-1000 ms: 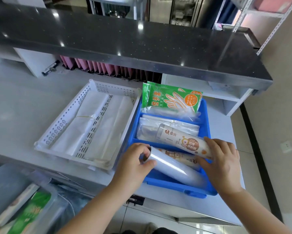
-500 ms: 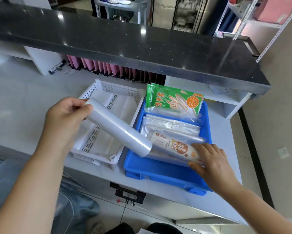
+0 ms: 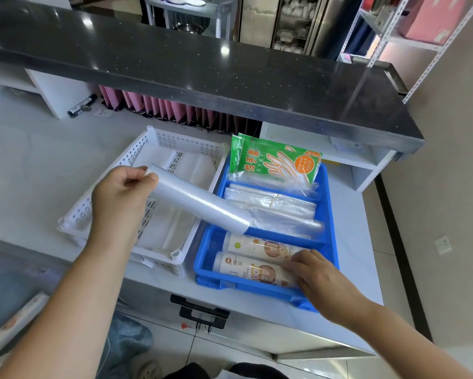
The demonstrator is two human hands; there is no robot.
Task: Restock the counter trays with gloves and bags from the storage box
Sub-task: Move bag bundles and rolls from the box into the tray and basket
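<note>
Left hand: grips clear roll by one end, frame centre. Right hand: fingers flat on printed rolls, blue tray. Risk: the slick, end-held roll may slip.

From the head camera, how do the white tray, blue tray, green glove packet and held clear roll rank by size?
1. white tray and blue tray, too alike to rank
2. green glove packet
3. clear roll, held nearer the camera, so unsure
</note>
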